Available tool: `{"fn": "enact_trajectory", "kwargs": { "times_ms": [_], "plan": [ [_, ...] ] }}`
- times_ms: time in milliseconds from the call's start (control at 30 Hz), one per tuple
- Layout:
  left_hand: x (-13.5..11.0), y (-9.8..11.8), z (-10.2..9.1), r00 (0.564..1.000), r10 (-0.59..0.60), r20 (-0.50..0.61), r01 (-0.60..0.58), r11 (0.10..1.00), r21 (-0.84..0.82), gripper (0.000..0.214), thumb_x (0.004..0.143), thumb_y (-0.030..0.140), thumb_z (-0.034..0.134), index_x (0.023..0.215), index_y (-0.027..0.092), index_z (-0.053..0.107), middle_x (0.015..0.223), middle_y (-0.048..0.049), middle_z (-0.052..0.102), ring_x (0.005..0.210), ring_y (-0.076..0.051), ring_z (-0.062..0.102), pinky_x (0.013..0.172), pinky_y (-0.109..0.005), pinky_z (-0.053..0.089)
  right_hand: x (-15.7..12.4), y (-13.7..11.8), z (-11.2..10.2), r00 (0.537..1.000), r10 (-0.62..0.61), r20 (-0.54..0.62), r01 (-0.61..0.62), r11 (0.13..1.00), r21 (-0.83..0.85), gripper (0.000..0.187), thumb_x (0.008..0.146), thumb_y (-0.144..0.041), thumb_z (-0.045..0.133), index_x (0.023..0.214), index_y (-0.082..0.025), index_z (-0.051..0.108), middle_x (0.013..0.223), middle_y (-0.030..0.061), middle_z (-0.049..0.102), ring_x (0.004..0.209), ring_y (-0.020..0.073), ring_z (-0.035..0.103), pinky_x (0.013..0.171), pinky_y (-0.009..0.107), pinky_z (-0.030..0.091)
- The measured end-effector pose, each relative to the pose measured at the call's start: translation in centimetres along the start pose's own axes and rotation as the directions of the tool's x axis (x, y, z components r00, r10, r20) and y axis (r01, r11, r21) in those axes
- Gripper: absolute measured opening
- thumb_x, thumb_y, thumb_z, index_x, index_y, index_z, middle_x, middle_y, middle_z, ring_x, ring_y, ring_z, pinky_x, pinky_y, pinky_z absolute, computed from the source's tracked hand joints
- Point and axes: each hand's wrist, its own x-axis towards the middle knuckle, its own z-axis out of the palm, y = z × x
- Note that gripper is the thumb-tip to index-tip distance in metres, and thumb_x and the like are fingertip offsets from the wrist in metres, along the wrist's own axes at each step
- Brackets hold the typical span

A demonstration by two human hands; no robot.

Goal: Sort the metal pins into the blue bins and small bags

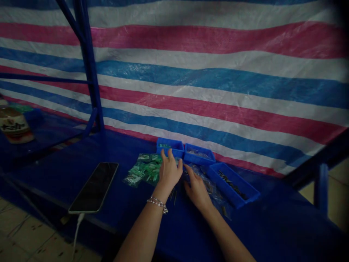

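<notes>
My left hand point(169, 171) is over the right side of a pile of green-and-clear small plastic packets point(148, 168), fingers apart and reaching toward a small blue bin point(177, 150) with green pieces inside. Nothing shows in its grasp. My right hand point(198, 190) lies low beside clear plastic bags point(216, 194), its fingers stretched out and its thumb apart, with no held thing visible. Several thin dark metal pieces point(173, 194) lie between the hands. A second blue bin point(199, 155) has clear packets in it. Dark rod-like pieces point(230, 183) fill part of a longer blue bin point(252, 196) on the right.
A phone point(94, 187) with a white cable point(77, 233) lies on the blue tabletop point(122, 214), left of the packets. A labelled jar point(15, 125) stands at far left. Blue metal posts point(91, 72) and a striped plastic sheet point(204, 83) bound the back.
</notes>
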Motion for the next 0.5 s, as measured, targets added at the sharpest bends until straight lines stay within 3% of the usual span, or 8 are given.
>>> {"fn": "enact_trajectory", "kwargs": {
  "times_ms": [67, 167, 233, 367, 500],
  "plan": [
    [0.9, -1.3, -2.1, 0.965, -0.099, -0.241, 0.126, 0.987, 0.100, 0.051, 0.079, 0.032, 0.044, 0.122, 0.006, 0.033, 0.133, -0.0241, 0.010, 0.113, -0.035, 0.036, 0.087, -0.048, 0.035, -0.1, 0.4, 0.2, 1.000, 0.010, -0.017, -0.011, 0.999, -0.034, 0.061, 0.068, -0.007, 0.041, 0.128, -0.018, 0.032, 0.124, 0.0086, 0.047, 0.112, 0.0211, 0.045, 0.092, 0.041, 0.039],
    [1.6, -4.1, -5.3, 0.828, -0.263, -0.495, 0.371, 0.919, 0.133, 0.055, 0.076, 0.036, 0.049, 0.122, 0.009, 0.033, 0.134, -0.0227, 0.004, 0.122, -0.038, 0.019, 0.089, -0.054, 0.030, -0.2, 0.4, 0.1, 0.999, 0.020, -0.037, -0.022, 0.998, -0.061, 0.061, 0.069, -0.009, 0.042, 0.128, -0.020, 0.031, 0.123, 0.0082, 0.047, 0.111, 0.0215, 0.046, 0.089, 0.041, 0.041],
    [1.5, -6.0, -6.8, 0.777, -0.322, -0.541, 0.464, 0.874, 0.146, 0.059, 0.076, 0.040, 0.049, 0.125, 0.012, 0.030, 0.136, -0.0209, 0.002, 0.125, -0.037, 0.010, 0.090, -0.057, 0.026, -0.2, 0.3, 0.0, 0.999, 0.018, -0.036, -0.021, 0.998, -0.067, 0.061, 0.070, -0.009, 0.042, 0.128, -0.021, 0.031, 0.124, 0.0080, 0.046, 0.111, 0.0216, 0.046, 0.089, 0.041, 0.040],
    [0.7, -8.6, -8.1, 0.758, -0.391, -0.522, 0.539, 0.826, 0.165, 0.063, 0.076, 0.047, 0.045, 0.129, 0.018, 0.025, 0.139, -0.0157, -0.003, 0.125, -0.038, 0.001, 0.089, -0.063, 0.020, -0.2, 0.4, 0.1, 0.999, 0.010, -0.037, -0.013, 0.997, -0.079, 0.058, 0.071, -0.010, 0.041, 0.127, -0.022, 0.032, 0.124, 0.0080, 0.047, 0.111, 0.0214, 0.046, 0.089, 0.041, 0.040],
    [0.5, -9.3, -8.0, 0.757, -0.444, -0.480, 0.571, 0.807, 0.153, 0.065, 0.076, 0.050, 0.044, 0.130, 0.018, 0.024, 0.139, -0.0156, -0.003, 0.125, -0.038, 0.001, 0.088, -0.064, 0.020, -0.2, 0.5, 0.0, 1.000, 0.005, -0.021, -0.007, 0.996, -0.088, 0.057, 0.071, -0.011, 0.041, 0.127, -0.020, 0.031, 0.122, 0.0093, 0.048, 0.112, 0.0220, 0.046, 0.088, 0.041, 0.041]
  ]
}}
